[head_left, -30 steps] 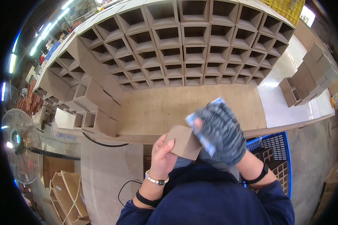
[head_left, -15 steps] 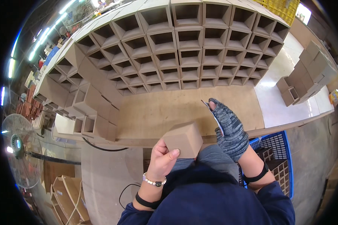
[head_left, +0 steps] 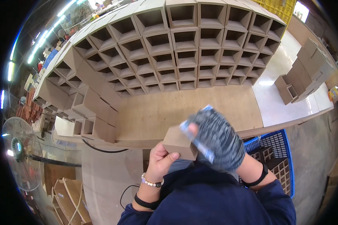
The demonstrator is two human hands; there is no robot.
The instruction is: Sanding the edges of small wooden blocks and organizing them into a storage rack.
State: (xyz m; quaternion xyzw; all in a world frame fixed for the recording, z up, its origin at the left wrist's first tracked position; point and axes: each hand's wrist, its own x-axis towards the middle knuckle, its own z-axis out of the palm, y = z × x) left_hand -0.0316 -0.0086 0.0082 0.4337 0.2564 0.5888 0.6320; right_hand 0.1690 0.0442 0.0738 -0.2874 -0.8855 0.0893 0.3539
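Just before the near edge of the counter (head_left: 191, 107), the bare left hand (head_left: 159, 157) is clamped on a brown box (head_left: 175, 141), thumb on its near side; the gloved right hand (head_left: 219, 138) is closed round a blue-and-white pad (head_left: 204, 149), which overlaps the box's right side in view, though blur hides whether they touch; the two hands are apart from each other; I would judge this one piece to be mid-handling, not yet set down on the counter.

Below the counter's near edge, toward its right, a blue crate (head_left: 288, 157) holds brown open-celled pieces (head_left: 283, 173); whether those are finished or waiting, I cannot tell.

On the counter's left end stands a stack of boxes (head_left: 97, 105); on its white right part, a smaller stack (head_left: 308, 75); along its far side rises a wall of open boxes (head_left: 172, 54), seemingly the largest share; nothing shows which are done, so what is left cannot be counted.
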